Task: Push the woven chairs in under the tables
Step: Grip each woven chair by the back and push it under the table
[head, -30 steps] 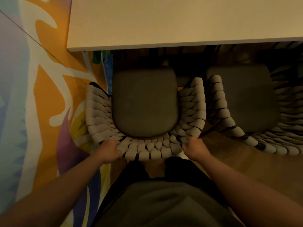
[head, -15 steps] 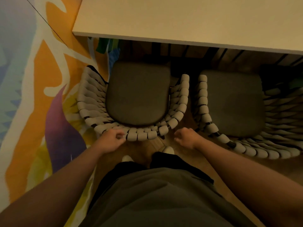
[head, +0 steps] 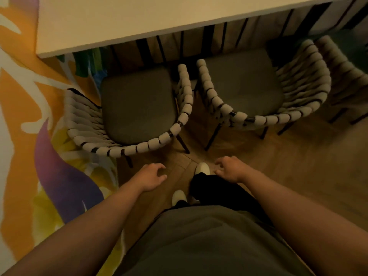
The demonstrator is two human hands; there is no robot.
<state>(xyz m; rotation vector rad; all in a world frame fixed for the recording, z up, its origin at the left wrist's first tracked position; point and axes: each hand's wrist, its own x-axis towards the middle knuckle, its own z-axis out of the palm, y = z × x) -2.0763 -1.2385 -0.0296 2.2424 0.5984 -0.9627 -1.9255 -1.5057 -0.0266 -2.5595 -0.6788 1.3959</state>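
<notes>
Both hands free. The left hand hovers over the wooden plank floor, fingers loosely spread, gripping nothing. It is just short of the near back rail of the left chair and not touching it. The right hand is the same: fingers apart and slightly bent, empty, above a white shoe.

The left chair is woven, with a curved back of thick pale-grey rope wraps on a dark frame and a dark-grey padded seat. It stands left of centre against the orange, purple and white painted wall. The far edge of its seat lies close to the near edge of the pale beige flat-topped bench, with the back sticking out toward the person. How far it goes under – cannot tell.

The right chair, same weave and seat, sits just beside it – armrests near each other, apart – turned a little to the left. A third woven chair shows partly at the far right, blurred.
</notes>
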